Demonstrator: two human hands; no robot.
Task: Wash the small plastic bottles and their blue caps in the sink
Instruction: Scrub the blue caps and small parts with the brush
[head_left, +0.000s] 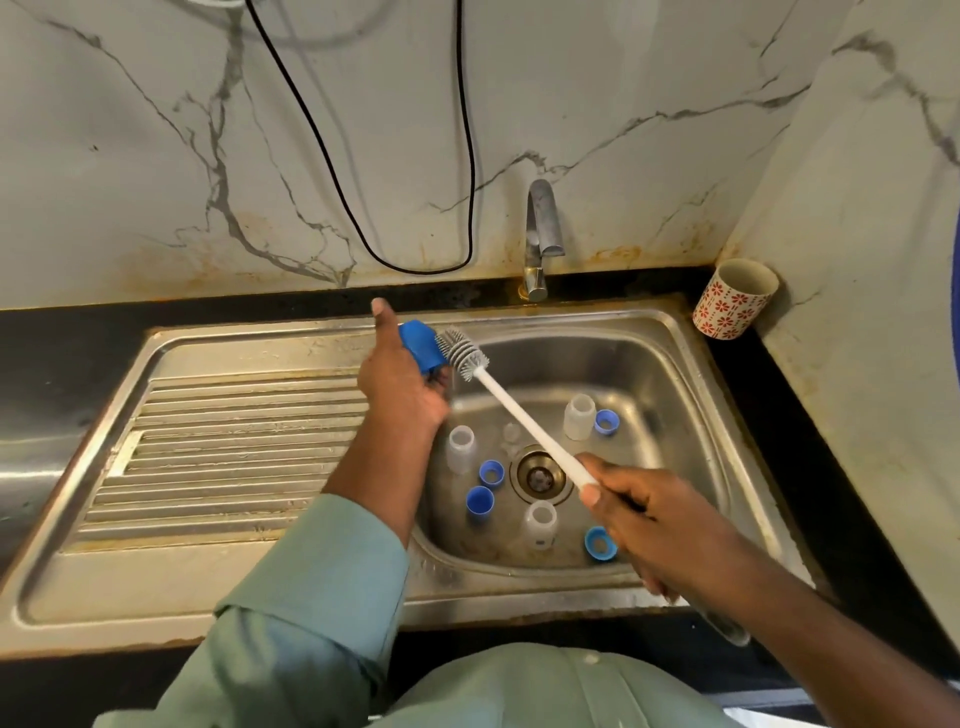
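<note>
My left hand holds a blue cap above the sink's left rim, its open end turned toward the brush. My right hand grips the white handle of a bottle brush, whose grey bristle head touches the cap's mouth. In the steel sink stand three small clear plastic bottles. Several blue caps lie among them: a cap, a cap, a cap and a cap.
The tap stands behind the basin with no water running. A ribbed draining board lies to the left. A red-patterned cup sits at the back right corner. A black cable hangs on the marble wall.
</note>
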